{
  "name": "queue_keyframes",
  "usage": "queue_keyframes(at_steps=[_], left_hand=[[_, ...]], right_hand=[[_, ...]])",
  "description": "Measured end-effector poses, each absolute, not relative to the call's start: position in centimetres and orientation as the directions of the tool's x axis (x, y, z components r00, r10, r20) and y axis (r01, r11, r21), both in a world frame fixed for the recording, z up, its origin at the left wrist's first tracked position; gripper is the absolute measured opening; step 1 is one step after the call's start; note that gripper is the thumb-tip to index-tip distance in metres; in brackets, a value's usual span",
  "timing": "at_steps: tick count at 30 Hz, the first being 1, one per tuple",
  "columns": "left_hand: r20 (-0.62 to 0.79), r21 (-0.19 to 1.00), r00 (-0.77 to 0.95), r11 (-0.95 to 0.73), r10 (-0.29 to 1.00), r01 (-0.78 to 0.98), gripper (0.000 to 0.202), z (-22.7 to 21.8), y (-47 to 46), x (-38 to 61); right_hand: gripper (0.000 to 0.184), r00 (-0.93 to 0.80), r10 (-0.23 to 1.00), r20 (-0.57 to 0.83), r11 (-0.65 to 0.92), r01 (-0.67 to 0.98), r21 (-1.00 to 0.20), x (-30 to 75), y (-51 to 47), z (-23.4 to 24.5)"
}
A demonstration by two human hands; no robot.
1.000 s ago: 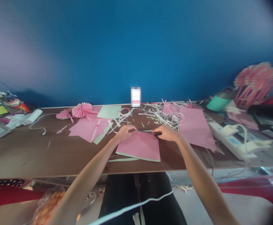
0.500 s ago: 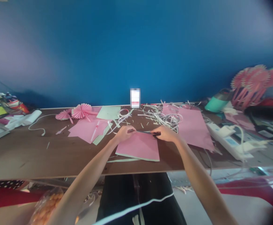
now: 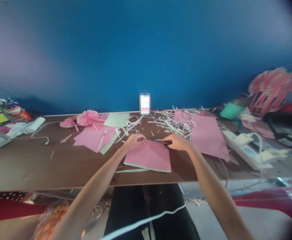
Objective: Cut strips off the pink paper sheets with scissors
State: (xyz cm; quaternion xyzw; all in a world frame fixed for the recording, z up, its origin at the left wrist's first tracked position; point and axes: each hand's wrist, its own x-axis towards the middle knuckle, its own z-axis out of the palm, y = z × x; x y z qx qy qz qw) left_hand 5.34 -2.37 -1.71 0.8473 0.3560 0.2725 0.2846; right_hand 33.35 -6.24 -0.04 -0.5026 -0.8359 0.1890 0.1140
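A sheet of pink paper (image 3: 148,156) lies on the brown table in front of me, with a pale green edge along its near side. At its far left corner my left hand (image 3: 135,142) is closed, pinching the paper's edge. My right hand (image 3: 178,142) is closed around the dark handles of scissors (image 3: 167,142) at the far right corner. The blades point left along the paper's far edge, between both hands. A thin pale strip (image 3: 132,171) rests just under the near edge of the sheet.
White paper trimmings (image 3: 178,126) are heaped beyond my hands. Pink sheets (image 3: 208,136) and a white power strip (image 3: 246,151) lie to the right, near a teal container (image 3: 232,108). Pleated pink paper fans (image 3: 87,118) are at left. A phone (image 3: 144,104) leans on the blue wall.
The scissor blades look slightly more closed along the paper's far edge. Both hands stay in nearly the same place, and the view has shifted a little.
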Motion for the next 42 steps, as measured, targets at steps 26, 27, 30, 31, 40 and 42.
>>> queue_keyframes(at_steps=[26, 27, 30, 31, 40, 42], left_hand=[[0.273, 0.670, 0.619, -0.608, 0.736, 0.427, 0.025, -1.84, -2.20, 5.16], [0.271, 0.672, 0.616, -0.604, 0.739, 0.429, 0.025, -1.87, -2.18, 5.16], [0.267, 0.675, 0.608, -0.595, 0.748, 0.436, 0.026, -2.04, -2.08, 5.12], [0.266, 0.675, 0.606, -0.593, 0.750, 0.438, 0.026, -2.10, -2.04, 5.11], [0.253, 0.674, 0.601, -0.583, 0.758, 0.453, 0.027, -2.12, -2.07, 5.19], [0.244, 0.677, 0.600, -0.577, 0.762, 0.457, 0.028, -2.07, -2.11, 5.22]], right_hand=[[0.040, -0.486, 0.873, 0.041, 0.455, 0.781, -0.428, 33.21, -6.19, -0.22], [0.040, -0.481, 0.876, 0.034, 0.448, 0.785, -0.427, 33.16, -6.22, -0.19], [0.041, -0.469, 0.883, 0.024, 0.436, 0.799, -0.415, 33.03, -6.22, -0.17], [0.042, -0.472, 0.881, 0.025, 0.440, 0.800, -0.407, 33.00, -6.20, -0.18], [0.044, -0.489, 0.871, 0.040, 0.467, 0.802, -0.372, 32.91, -6.13, -0.17], [0.044, -0.488, 0.871, 0.049, 0.470, 0.802, -0.369, 32.86, -6.14, -0.21]])
